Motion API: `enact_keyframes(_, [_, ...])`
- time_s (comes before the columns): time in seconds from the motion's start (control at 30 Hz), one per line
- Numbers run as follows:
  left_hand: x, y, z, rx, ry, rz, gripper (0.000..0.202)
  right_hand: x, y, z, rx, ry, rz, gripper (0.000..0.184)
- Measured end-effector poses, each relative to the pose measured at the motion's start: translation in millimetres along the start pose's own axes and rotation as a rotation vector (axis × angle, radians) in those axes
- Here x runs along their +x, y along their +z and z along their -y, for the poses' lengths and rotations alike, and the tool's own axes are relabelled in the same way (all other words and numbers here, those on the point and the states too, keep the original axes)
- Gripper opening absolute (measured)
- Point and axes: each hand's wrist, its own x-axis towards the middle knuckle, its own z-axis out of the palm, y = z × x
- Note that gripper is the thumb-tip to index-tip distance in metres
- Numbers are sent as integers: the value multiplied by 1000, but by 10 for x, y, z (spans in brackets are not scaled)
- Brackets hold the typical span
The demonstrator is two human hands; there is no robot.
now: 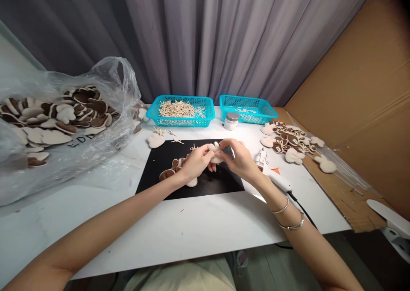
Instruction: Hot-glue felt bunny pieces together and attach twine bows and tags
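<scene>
Fabric piece (216, 158), pale and fluffy, sits pinched by left hand (197, 160) and right hand (239, 157), above the black mat (221, 185). Right of that mat I see a bow-trimmed pile (290, 139), seemingly done; left of it, a clear bag (89, 163) holds apparently bowless pieces (66, 113), so plenty looks left.

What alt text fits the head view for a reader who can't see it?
A person's left hand and right hand hold a cream piece above a black mat on a white table. Beyond is a blue basket of beige bows; a plastic bag of brown pieces lies left, a white corded tool right.
</scene>
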Motion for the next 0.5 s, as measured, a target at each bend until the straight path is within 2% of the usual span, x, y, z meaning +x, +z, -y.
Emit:
enact_keyframes(0.23, [-199, -73, -100, -91, -109, 2, 7, 1, 20, 51, 230, 24, 101, 25])
enact_keyframes(0.5, [-387, -116, -138, -143, -121, 28, 8, 25, -19, 93, 355, 51, 171, 34])
